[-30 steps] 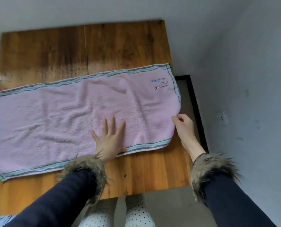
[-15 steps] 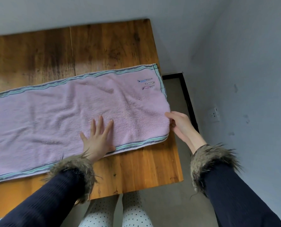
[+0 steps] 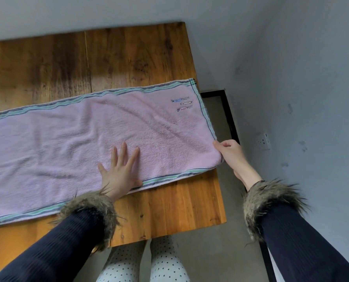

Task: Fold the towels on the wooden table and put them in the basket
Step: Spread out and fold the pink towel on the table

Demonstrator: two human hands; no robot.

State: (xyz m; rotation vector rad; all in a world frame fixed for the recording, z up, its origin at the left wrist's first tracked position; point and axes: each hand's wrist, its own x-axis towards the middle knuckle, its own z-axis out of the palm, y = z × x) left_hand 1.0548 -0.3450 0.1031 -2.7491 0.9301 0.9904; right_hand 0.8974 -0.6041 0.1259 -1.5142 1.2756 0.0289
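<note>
The wooden counter was plank-built, with dark staining on its far boards. One pink towel with striped green and dark borders lay spread flat across it, wrinkled, its right end reaching the counter's right edge.

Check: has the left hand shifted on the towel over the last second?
No. The left hand stays flat on the towel, thumb on the near striped border, just as far from the table corner. Only the camera moved.
</note>
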